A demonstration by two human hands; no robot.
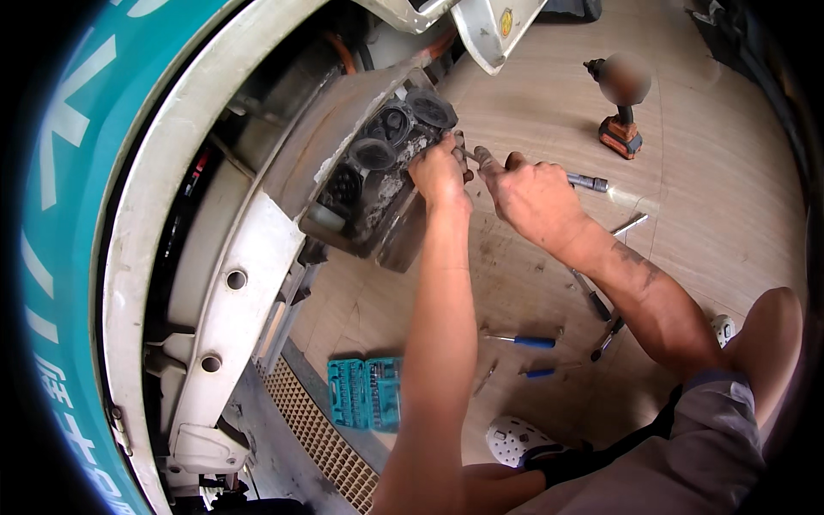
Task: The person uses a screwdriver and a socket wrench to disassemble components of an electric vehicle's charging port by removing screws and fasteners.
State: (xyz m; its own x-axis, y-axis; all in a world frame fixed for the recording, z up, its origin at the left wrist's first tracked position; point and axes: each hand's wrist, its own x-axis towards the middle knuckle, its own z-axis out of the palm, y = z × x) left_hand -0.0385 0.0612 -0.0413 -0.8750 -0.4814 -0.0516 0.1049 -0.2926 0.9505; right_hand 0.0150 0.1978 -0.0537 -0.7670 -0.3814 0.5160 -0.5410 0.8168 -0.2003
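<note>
A grimy metal housing (313, 167) with round, dark lamp-like parts (375, 153) is fixed to the vehicle's white frame. My left hand (440, 176) is closed at its right-hand edge, the fingers curled over and partly hidden. Close beside it, my right hand (536, 202) is closed too, its index finger pointing at the left fingertips. A thin, short piece (469, 154) shows between the two hands; its kind is too small to make out. On the floor just beyond the right hand lies a lit flashlight (588, 182).
An orange and black cordless driver (621, 116) stands on the floor at the far right. Ratchets (607, 339) and blue-handled screwdrivers (524, 341) lie under my right arm. An opened teal bit case (348, 393) sits near a floor grate (318, 425). The teal vehicle body (73, 215) borders the left.
</note>
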